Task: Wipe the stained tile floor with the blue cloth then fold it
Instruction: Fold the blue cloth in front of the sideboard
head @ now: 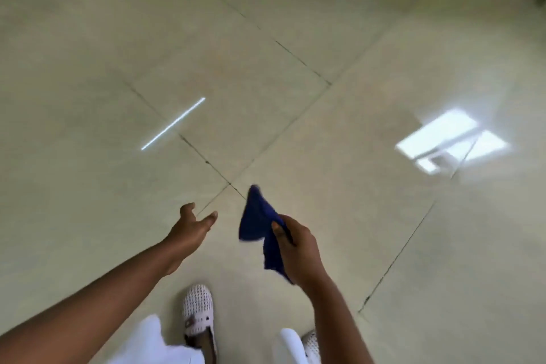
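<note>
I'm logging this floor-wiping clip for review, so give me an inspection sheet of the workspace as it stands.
Surface: glossy pale tile floor, dark grout lines; light reflections; no stain discernible.
Job's things: blue cloth hanging loose, off the floor, unfolded.
Clutter: nothing seen.
Grippers: right hand pinches the cloth; left hand holds nothing, fingers relaxed.
Cables: nothing seen.
Surroundings: white perforated shoes, white garment; blurred white structures at the top corners.

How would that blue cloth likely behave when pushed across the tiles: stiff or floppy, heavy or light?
Probably floppy: the blue cloth droops and bunches where the right hand pinches it. Likely light, since a thumb-and-finger pinch holds it up. On the glossy floor, which mirrors the lights, it would probably slide easily and crumple unless pressed flat.
</note>
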